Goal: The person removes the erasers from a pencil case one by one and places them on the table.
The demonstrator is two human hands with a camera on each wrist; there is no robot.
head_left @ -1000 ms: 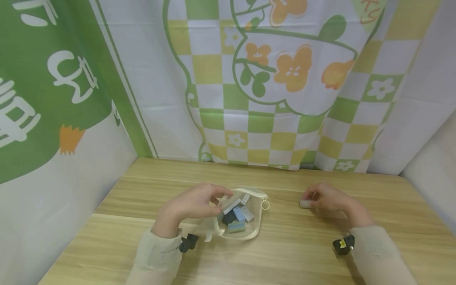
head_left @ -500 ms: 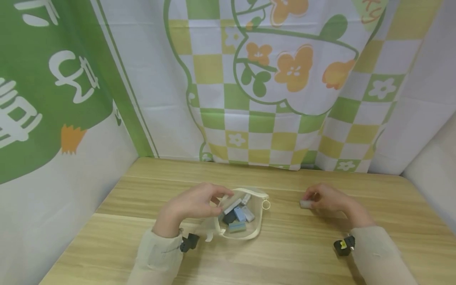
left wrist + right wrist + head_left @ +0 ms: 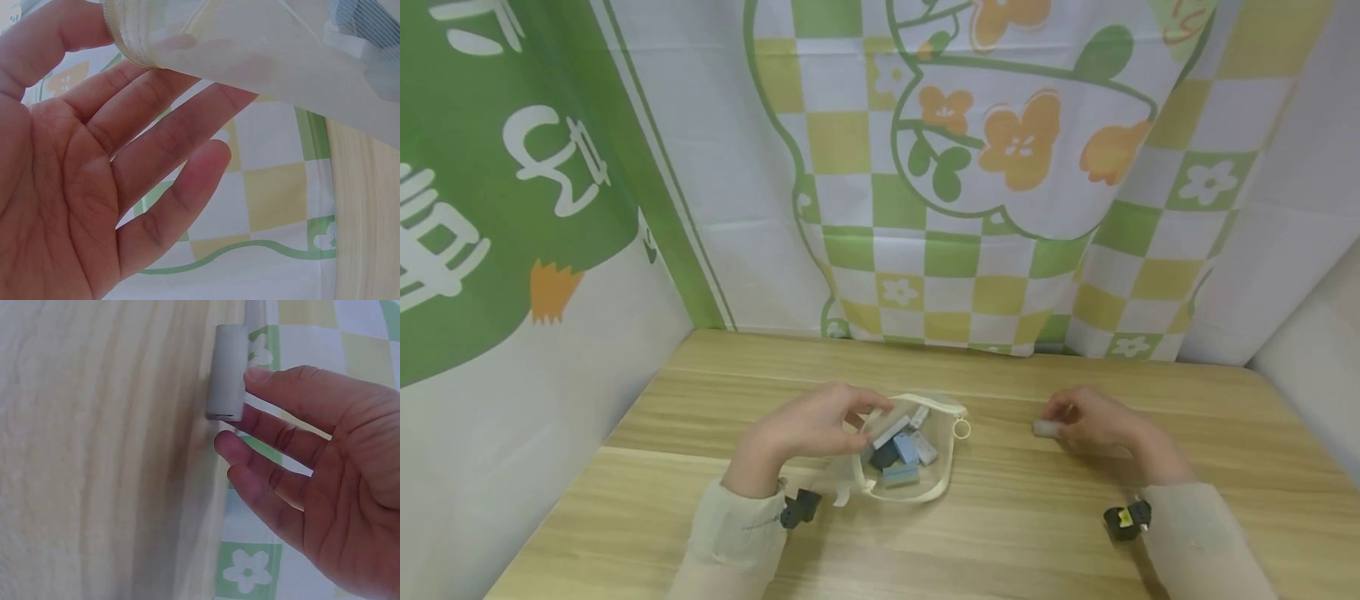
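Observation:
My left hand holds the rim of an open, see-through zip pouch between thumb and fingers. In the left wrist view the thumb lies at the cream zipper edge, and some fingertips show through the pouch wall. Several small blocks that look like erasers lie inside, among them a light blue eraser, a blue-and-green striped eraser and a dark block. To the right, my right hand pinches a pale grey eraser by its side, close over the table.
The wooden table stretches between both arms. A ring zipper pull sticks out from the pouch's right corner. Behind the table hangs a patterned curtain, with a green-and-white cloth at the left.

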